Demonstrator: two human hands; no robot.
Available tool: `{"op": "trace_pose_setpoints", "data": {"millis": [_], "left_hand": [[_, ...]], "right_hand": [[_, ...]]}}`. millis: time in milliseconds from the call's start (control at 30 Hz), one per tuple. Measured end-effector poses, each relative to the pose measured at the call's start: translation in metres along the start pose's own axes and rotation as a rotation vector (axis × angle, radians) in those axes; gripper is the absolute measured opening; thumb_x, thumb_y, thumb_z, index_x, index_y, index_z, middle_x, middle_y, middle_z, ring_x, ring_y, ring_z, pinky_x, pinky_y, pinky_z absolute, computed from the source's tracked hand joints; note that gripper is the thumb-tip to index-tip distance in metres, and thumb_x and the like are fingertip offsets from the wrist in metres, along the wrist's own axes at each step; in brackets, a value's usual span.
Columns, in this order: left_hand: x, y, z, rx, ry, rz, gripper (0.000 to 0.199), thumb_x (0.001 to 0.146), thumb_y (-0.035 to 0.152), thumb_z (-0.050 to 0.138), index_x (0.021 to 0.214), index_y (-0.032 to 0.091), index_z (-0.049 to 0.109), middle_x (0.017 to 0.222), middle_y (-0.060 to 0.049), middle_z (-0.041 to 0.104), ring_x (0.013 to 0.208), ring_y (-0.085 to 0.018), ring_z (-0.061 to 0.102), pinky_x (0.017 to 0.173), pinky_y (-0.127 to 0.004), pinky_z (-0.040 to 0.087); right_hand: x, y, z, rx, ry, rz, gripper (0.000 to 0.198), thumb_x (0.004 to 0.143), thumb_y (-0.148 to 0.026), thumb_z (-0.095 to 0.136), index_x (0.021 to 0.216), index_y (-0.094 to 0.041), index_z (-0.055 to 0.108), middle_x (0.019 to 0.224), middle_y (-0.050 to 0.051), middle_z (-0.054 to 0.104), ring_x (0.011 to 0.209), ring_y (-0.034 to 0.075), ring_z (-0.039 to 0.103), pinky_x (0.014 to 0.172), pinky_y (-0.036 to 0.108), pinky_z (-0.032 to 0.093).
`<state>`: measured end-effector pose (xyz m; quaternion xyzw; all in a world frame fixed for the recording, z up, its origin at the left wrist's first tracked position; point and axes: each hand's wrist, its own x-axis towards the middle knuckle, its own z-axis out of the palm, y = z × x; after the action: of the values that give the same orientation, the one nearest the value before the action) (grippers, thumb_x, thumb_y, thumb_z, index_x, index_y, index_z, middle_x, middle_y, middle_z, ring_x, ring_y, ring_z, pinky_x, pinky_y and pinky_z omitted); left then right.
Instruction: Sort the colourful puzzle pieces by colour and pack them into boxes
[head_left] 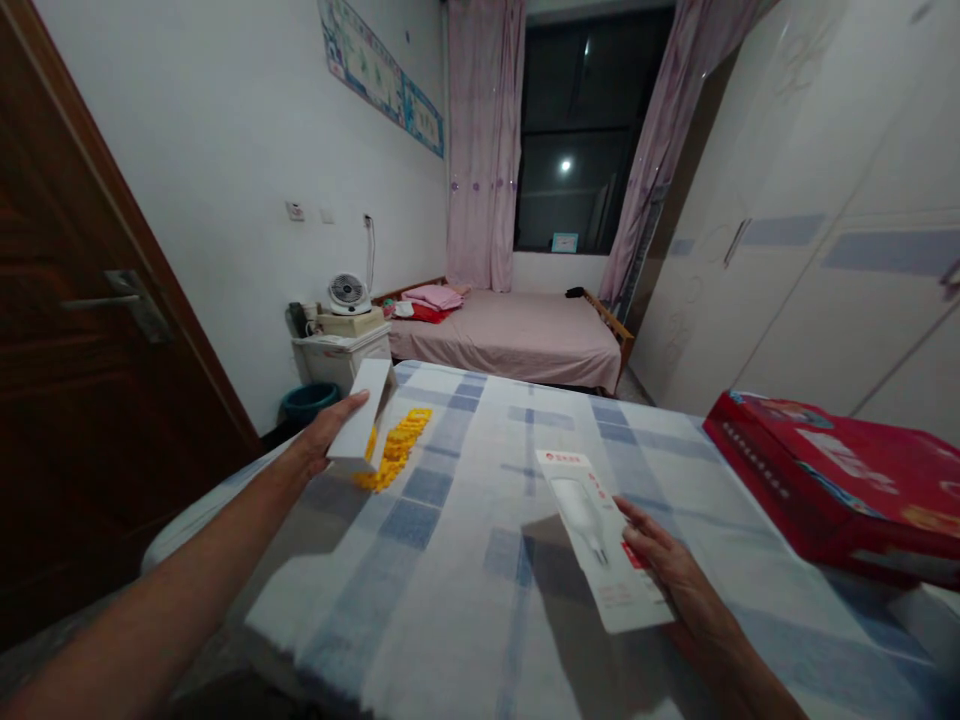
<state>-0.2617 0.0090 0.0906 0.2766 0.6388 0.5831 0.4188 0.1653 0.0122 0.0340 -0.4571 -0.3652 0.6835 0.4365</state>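
My left hand (pixel 334 430) grips a plain white box (pixel 362 420) by its left side, tilted above the tablecloth; its hollow inside shows on the right. Just beyond and beneath it lies a heap of small yellow pieces (pixel 401 448), too small to name. My right hand (pixel 656 550) is closed on the right edge of a flat white package (pixel 600 545), thumb on its front. Printed on that front are a picture of a white light bulb, red lettering and a small red patch. The package is held tilted above the cloth, casting a shadow.
The table wears a blue-and-white checked cloth (pixel 465 560). A large red box (pixel 840 480) stands at its right side. Behind are a pink-covered bed (pixel 517 335), a small cabinet (pixel 345 360) with a fan (pixel 349 293), and a teal bin (pixel 310 400). A wooden door (pixel 97 380) is at left.
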Motion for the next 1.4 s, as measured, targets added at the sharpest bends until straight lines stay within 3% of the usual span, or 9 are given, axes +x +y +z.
{"op": "trace_pose_setpoints", "data": {"millis": [167,333,500,700,833,1100,1167,1267,1400], "left_hand": [[0.024,0.0,-0.028,0.265,0.13,0.066,0.033,0.07,0.04,0.067,0.084,0.01,0.063,0.058,-0.006,0.066,0.044,-0.018,0.058,0.041,-0.026,0.045],[0.036,-0.003,-0.021,0.531,0.148,0.145,0.057,0.059,0.046,0.074,0.104,0.011,0.065,0.081,-0.009,0.071,0.058,-0.02,0.063,0.049,-0.027,0.045],[0.037,0.002,-0.013,0.8,0.156,0.243,0.081,0.049,0.058,0.074,0.118,0.017,0.061,0.111,-0.011,0.066,0.092,-0.029,0.063,0.075,-0.032,0.047],[0.028,-0.003,-0.009,1.39,0.039,0.478,0.083,0.062,0.068,0.056,0.13,0.019,0.052,0.121,-0.015,0.058,0.11,-0.032,0.054,0.092,-0.037,0.04],[0.031,-0.004,-0.007,1.438,0.102,0.462,0.081,0.066,0.068,0.054,0.132,0.021,0.049,0.118,-0.013,0.058,0.106,-0.031,0.056,0.089,-0.035,0.041],[0.034,0.003,-0.017,1.091,0.224,0.496,0.075,0.062,0.061,0.065,0.125,0.021,0.056,0.116,-0.011,0.061,0.1,-0.028,0.059,0.082,-0.033,0.046],[0.028,0.007,-0.02,0.795,0.244,0.465,0.071,0.063,0.055,0.069,0.124,0.022,0.056,0.111,-0.008,0.063,0.085,-0.022,0.063,0.07,-0.028,0.049],[0.012,0.013,-0.016,0.202,0.138,0.341,0.06,0.069,0.045,0.068,0.121,0.017,0.057,0.093,-0.006,0.068,0.062,-0.015,0.062,0.055,-0.024,0.049],[-0.02,0.003,0.017,-0.287,-0.085,0.157,0.047,0.083,0.045,0.051,0.114,0.011,0.058,0.08,-0.008,0.071,0.064,-0.019,0.066,0.062,-0.031,0.055]], "right_hand": [[-0.001,0.001,0.0,-0.001,-0.032,0.041,0.086,0.062,-0.033,0.076,0.137,-0.021,0.035,0.091,0.007,0.071,0.053,0.017,0.063,0.046,0.026,0.049],[0.0,0.001,0.0,-0.021,-0.016,0.069,0.087,0.061,-0.032,0.076,0.137,-0.021,0.035,0.091,0.007,0.071,0.053,0.018,0.064,0.046,0.027,0.049],[0.001,0.002,0.0,-0.052,-0.016,0.072,0.09,0.059,-0.031,0.077,0.137,-0.019,0.035,0.085,0.006,0.071,0.052,0.018,0.063,0.046,0.027,0.05],[0.003,0.006,0.0,-0.071,-0.047,0.069,0.086,0.061,-0.032,0.075,0.137,-0.019,0.036,0.089,0.006,0.071,0.057,0.018,0.065,0.05,0.027,0.05],[0.003,0.007,0.001,-0.066,-0.057,0.077,0.086,0.061,-0.031,0.075,0.136,-0.018,0.035,0.088,0.006,0.07,0.055,0.018,0.064,0.05,0.028,0.05],[0.0,0.005,0.002,-0.095,-0.037,0.072,0.085,0.06,-0.033,0.075,0.134,-0.017,0.037,0.085,0.005,0.07,0.055,0.017,0.063,0.049,0.028,0.049],[-0.001,0.004,0.004,-0.087,-0.033,0.078,0.085,0.059,-0.032,0.075,0.134,-0.017,0.037,0.085,0.006,0.07,0.055,0.018,0.063,0.049,0.028,0.049],[-0.002,0.004,0.005,-0.057,-0.033,0.093,0.086,0.058,-0.032,0.077,0.133,-0.017,0.037,0.086,0.006,0.07,0.055,0.018,0.063,0.048,0.027,0.049],[-0.003,0.001,0.009,-0.005,-0.061,0.097,0.088,0.059,-0.032,0.077,0.135,-0.018,0.035,0.085,0.006,0.07,0.054,0.016,0.063,0.047,0.025,0.048]]}}
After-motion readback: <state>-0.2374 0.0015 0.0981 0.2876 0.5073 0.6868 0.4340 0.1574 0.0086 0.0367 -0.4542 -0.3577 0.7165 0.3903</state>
